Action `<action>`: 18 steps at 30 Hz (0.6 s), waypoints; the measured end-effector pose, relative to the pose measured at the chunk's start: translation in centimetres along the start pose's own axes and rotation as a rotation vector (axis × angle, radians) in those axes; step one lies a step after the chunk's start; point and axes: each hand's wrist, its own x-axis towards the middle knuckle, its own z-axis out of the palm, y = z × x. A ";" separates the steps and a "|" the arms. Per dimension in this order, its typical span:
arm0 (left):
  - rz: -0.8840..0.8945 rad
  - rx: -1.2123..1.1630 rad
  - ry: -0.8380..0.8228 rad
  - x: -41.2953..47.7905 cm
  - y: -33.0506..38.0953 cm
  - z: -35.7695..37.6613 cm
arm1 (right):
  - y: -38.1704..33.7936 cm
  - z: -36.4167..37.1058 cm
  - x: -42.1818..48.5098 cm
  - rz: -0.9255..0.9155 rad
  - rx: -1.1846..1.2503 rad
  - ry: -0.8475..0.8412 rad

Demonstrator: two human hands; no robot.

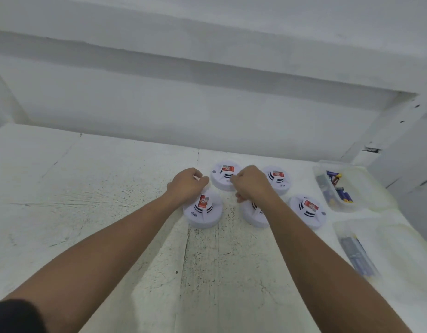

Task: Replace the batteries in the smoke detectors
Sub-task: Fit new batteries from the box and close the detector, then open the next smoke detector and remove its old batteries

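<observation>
Several white round smoke detectors with red labels lie on the white table [111, 188]. Both my arms reach to the back-middle smoke detector [222, 175]. My left hand [187, 185] is curled at that detector's left edge, partly over the front-left detector [202, 212]. My right hand [252, 182] has curled fingers pinching its right edge and hides part of the front-middle detector [253, 216]. Two more detectors sit at the back right [279, 180] and front right [308, 210]. How firmly either hand grips is hard to see.
A clear plastic tub [327, 164] holding blue and yellow batteries stands at the right. Nearer me on the right lies a second clear container [339, 227] with blue batteries. A white wall rises just behind the detectors. The table's right edge runs close to the tubs.
</observation>
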 end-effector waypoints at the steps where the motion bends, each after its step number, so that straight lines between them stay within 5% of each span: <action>1: -0.009 0.002 -0.015 0.6 0.8 0.2 | -0.3 -0.6 0.8 0.001 -0.019 0.022; 9: -0.074 -0.055 -0.058 2.9 4.2 1.7 | -0.8 -1.2 4.6 0.035 -0.029 -0.084; 18: -0.088 -0.308 0.177 1.7 5.4 2.2 | 0.8 -1.9 5.5 0.036 0.339 -0.017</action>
